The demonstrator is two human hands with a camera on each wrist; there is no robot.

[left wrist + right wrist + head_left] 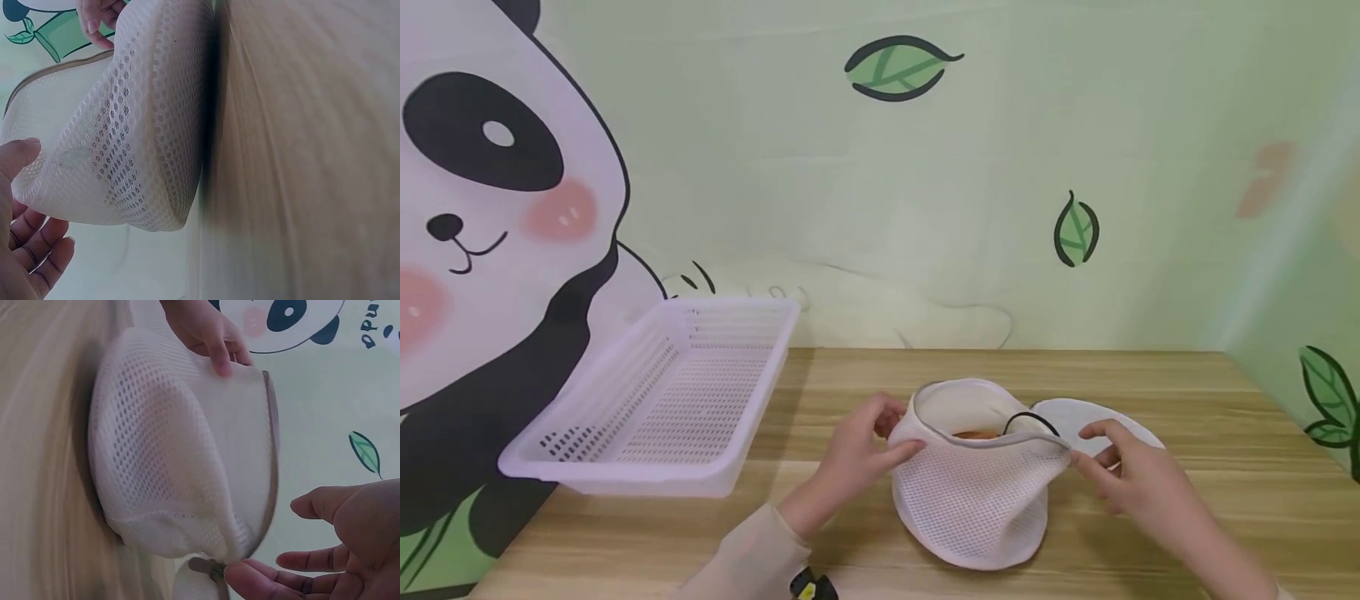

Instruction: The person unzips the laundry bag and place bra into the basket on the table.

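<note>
A white mesh laundry bag (962, 492) stands on the table with its zippered mouth open upward. Inside it show something orange-brown (976, 434) and a black loop (1030, 415); what they belong to is hidden. My left hand (868, 442) holds the bag's left side near the rim, thumb on the front and fingers round the side. At the right corner of the rim, my right hand (1131, 475) touches the bag's edge by the zipper end (215, 569) with a fingertip, its other fingers spread apart. The round white lid (1097, 417) lies folded back behind that hand.
A white plastic basket (730, 471) with slotted sides sits on the left of the wooden table (820, 367). Behind the table stands a pale green wall (760, 167) printed with leaves and a panda (497, 275).
</note>
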